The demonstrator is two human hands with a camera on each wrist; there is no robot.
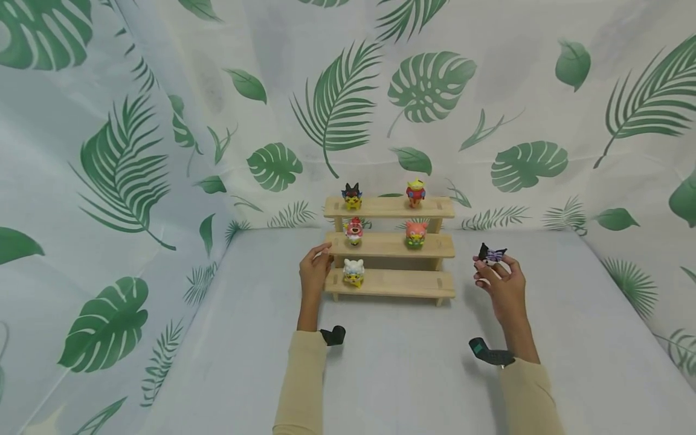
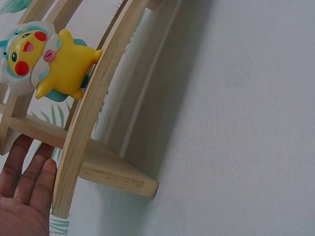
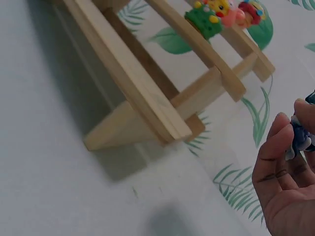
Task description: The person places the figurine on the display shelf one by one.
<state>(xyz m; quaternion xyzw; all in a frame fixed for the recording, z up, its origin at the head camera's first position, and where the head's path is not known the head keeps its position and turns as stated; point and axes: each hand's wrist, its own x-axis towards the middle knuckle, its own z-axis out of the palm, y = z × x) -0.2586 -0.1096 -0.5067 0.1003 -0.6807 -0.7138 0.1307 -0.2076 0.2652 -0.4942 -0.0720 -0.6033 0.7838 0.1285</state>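
In the head view my right hand (image 1: 501,290) pinches a small black and purple figurine (image 1: 492,254) in the air, to the right of a three-tier wooden shelf (image 1: 402,284). Only part of that figurine (image 3: 300,137) shows at the edge of the right wrist view, between thumb and fingers of the right hand (image 3: 285,182). My left hand (image 1: 315,275) touches the shelf's left side near the middle tier. Its fingers look fairly straight in the left wrist view, beside the wooden side piece. A yellow figurine with a white hood (image 2: 64,64) stands on the bottom tier.
On the top tier stand a black-eared figurine (image 1: 352,196) and a red one with a yellow head (image 1: 415,193). The middle tier bears a red-and-white figurine (image 1: 354,231) and a pink-and-green one (image 1: 415,234). Behind hangs a leaf-print cloth (image 1: 348,36).
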